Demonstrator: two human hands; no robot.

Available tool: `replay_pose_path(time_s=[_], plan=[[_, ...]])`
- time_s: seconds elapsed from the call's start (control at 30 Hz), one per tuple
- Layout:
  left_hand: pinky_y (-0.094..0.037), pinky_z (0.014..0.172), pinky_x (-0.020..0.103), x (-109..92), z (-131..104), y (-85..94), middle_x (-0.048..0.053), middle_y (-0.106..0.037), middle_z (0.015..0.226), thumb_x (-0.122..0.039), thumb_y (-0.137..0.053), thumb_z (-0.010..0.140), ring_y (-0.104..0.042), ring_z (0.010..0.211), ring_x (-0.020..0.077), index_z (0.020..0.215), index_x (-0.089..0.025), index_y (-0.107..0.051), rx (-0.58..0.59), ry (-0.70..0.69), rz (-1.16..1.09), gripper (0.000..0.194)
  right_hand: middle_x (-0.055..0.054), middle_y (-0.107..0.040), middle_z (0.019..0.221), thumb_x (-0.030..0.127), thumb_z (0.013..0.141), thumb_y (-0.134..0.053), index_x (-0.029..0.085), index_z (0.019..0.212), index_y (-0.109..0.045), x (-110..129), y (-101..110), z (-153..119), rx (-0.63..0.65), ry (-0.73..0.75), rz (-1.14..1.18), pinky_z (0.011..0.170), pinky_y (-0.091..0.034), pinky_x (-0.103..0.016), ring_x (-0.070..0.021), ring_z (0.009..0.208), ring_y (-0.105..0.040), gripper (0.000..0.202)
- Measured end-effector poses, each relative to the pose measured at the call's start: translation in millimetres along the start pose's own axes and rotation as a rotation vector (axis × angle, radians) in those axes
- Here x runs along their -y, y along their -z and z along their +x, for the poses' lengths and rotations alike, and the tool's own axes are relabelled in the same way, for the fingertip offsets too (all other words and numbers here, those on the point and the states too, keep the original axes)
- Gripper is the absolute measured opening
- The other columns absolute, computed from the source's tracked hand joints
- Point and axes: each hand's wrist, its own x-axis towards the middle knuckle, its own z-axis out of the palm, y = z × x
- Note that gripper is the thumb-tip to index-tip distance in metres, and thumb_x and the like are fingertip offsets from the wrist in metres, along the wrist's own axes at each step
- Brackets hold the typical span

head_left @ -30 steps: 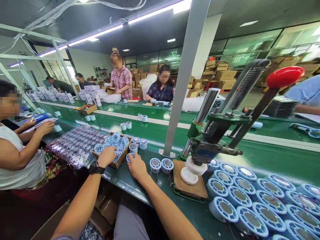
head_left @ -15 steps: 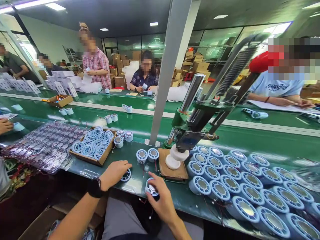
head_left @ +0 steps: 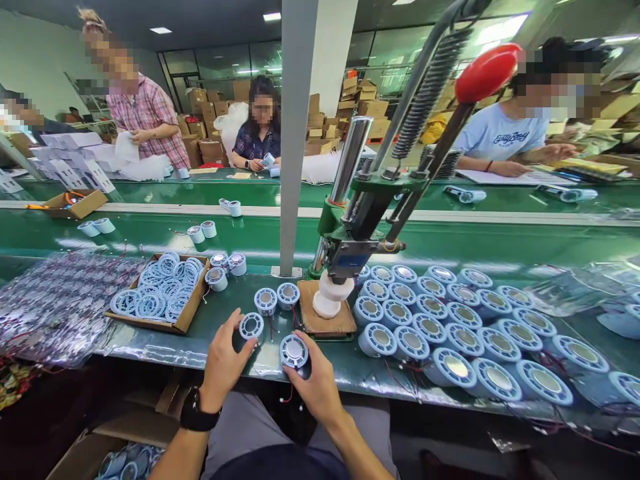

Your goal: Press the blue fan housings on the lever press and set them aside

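My left hand (head_left: 226, 357) pinches a light-blue slotted plastic ring (head_left: 251, 316) by its edge, with the dark table showing through the middle. Wrapped around a round light-blue housing (head_left: 294, 351) with a silver disc on top is my right hand (head_left: 316, 380); a thin wire with a white plug hangs below the housing. The two parts are apart, side by side over the table's near edge. Just beyond them stand two similar housings (head_left: 265, 301) with dangling wires. Right of these is a hand press (head_left: 350, 250) with white round pads over a brown board (head_left: 306, 308).
A cardboard box (head_left: 187, 319) of blue rings stands left, beside plastic-wrapped parts (head_left: 60, 307). Rows of finished-looking housings (head_left: 430, 327) fill the right. A grey post (head_left: 295, 133) rises behind. Co-workers sit or stand across the green conveyor (head_left: 250, 250). Below left is an open carton (head_left: 80, 457).
My left hand has picked up the ring from the table and brought it up beside the housing. My right hand's fingers have closed around the housing. The camera view has turned rightward.
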Motion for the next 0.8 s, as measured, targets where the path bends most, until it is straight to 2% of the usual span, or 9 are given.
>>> replay_pose_path(time_s=[0.13, 0.23, 0.37, 0.57, 0.73, 0.8], plan=[[-0.053, 0.099, 0.041, -43.8, -15.1, -12.3, 0.011, -0.067, 0.126, -0.034, -0.062, 0.090, -0.065, 0.114, 0.0252, 0.149, -0.022, -0.034, 0.108, -0.213, -0.068, 0.066, -0.011, -0.060, 0.134, 0.016, 0.080, -0.060, 0.017, 0.137, -0.050, 0.2, -10.8, 1.6, -0.027, 0.001, 0.032, 0.107, -0.052, -0.037, -0.0223, 0.124, -0.060, 0.059], [-0.053, 0.100, 0.041, -61.0, -20.9, -20.1, 0.012, -0.065, 0.129, -0.028, -0.062, 0.089, -0.064, 0.117, 0.0261, 0.151, -0.023, -0.031, 0.126, -0.245, -0.055, 0.070, -0.011, -0.059, 0.136, 0.018, 0.080, -0.062, 0.018, 0.138, -0.049, -1.7, -13.0, 0.9, -0.071, 0.005, 0.057, 0.106, -0.053, -0.036, -0.0220, 0.125, -0.060, 0.060], [-0.052, 0.101, 0.042, -64.6, -16.7, -20.7, 0.011, -0.066, 0.127, -0.023, -0.062, 0.085, -0.064, 0.117, 0.0264, 0.149, -0.023, -0.034, 0.158, -0.197, -0.090, 0.070, -0.011, -0.058, 0.137, 0.020, 0.080, -0.065, 0.018, 0.142, -0.046, -2.9, -11.7, 0.7, -0.071, 0.003, 0.088, 0.107, -0.052, -0.036, -0.0223, 0.125, -0.059, 0.065], [-0.051, 0.102, 0.044, -62.5, -12.0, -16.2, 0.010, -0.066, 0.126, -0.021, -0.063, 0.081, -0.065, 0.114, 0.0262, 0.149, -0.024, -0.034, 0.246, -0.100, -0.182, 0.074, -0.008, -0.061, 0.133, 0.015, 0.079, -0.059, 0.021, 0.154, -0.028, -1.0, -10.6, 3.0, -0.030, -0.019, 0.153, 0.105, -0.052, -0.033, -0.0189, 0.120, -0.063, 0.082], [-0.049, 0.104, 0.045, -62.8, -14.7, -18.5, 0.009, -0.066, 0.126, -0.020, -0.064, 0.081, -0.063, 0.116, 0.0261, 0.149, -0.025, -0.034, 0.222, -0.066, -0.211, 0.075, -0.006, -0.062, 0.131, 0.013, 0.079, -0.055, 0.023, 0.158, -0.017, 1.6, -6.8, 4.5, -0.004, -0.024, 0.155, 0.103, -0.053, -0.033, -0.0185, 0.119, -0.064, 0.089], [-0.048, 0.105, 0.045, -63.0, -17.1, -20.8, 0.010, -0.065, 0.128, -0.020, -0.064, 0.081, -0.062, 0.118, 0.0265, 0.147, -0.026, -0.035, 0.203, -0.058, -0.230, 0.072, -0.008, -0.061, 0.134, 0.013, 0.080, -0.055, 0.022, 0.157, -0.023, 1.9, -5.5, 4.9, 0.015, -0.021, 0.134, 0.104, -0.053, -0.035, -0.0201, 0.122, -0.062, 0.084]])
